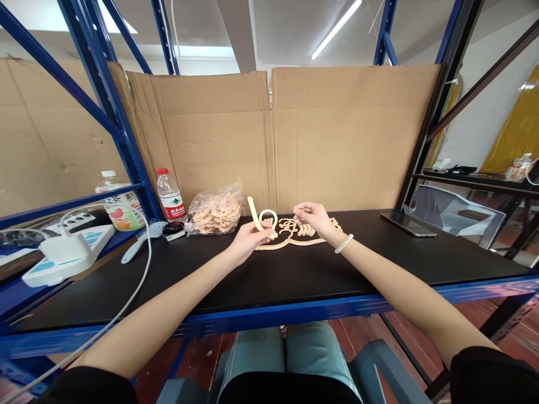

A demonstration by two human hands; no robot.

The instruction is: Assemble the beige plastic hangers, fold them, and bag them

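My left hand pinches a pale cream curled strip above the black tabletop. One end of the strip stands up straight; the other bends into a loop right of my fingers. Its material is unclear. To the right, my right hand is raised, with thumb and fingertips brought together; whether anything small is between them cannot be seen. Beneath and between both hands lies a flat cream openwork piece with curled shapes and a wavy lower edge. My right hand and wrist cover part of it.
Left of the hands are a clear bag of orange-pink pieces, a red-capped water bottle, a light-blue brush and a white power strip with a hanging cable. A phone lies right. Cardboard closes the back.
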